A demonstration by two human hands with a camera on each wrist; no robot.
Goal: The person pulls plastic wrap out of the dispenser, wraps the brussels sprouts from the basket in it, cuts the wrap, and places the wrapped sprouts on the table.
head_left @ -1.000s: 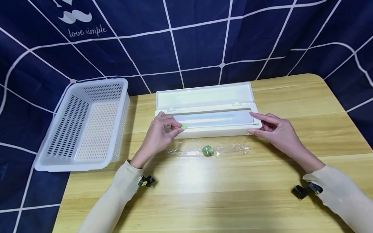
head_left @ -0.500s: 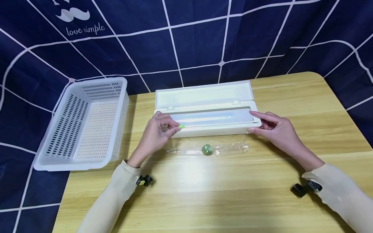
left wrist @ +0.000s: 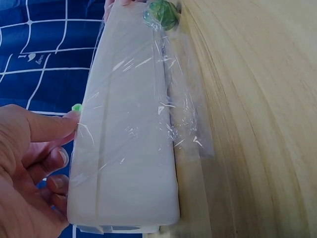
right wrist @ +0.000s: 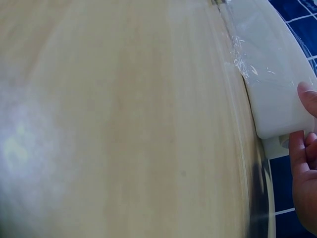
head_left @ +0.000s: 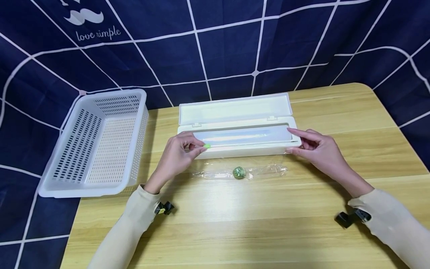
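Observation:
A long white box (head_left: 242,151) lies on the table with its lid (head_left: 235,109) raised at the back and a roll (head_left: 245,135) inside. My left hand (head_left: 178,153) pinches a small green tab (head_left: 207,146) between thumb and index finger at the box's front left edge; the left wrist view also shows the tab (left wrist: 76,107). At the right end, my right hand (head_left: 317,149) grips the box, thumb on the front and index finger on top. Clear film (head_left: 265,172) hangs over the front onto the table, with a green wrapped ball (head_left: 239,172) on it.
A white perforated basket (head_left: 134,157) stands at the left of the wooden table (head_left: 235,231). Behind the table hangs a dark blue cloth (head_left: 231,56) with white lines. Black wrist cameras sit at both sleeves.
My left hand has slid a little to the left along the box's front edge, with the green tab between its fingers. My right hand keeps its place on the box.

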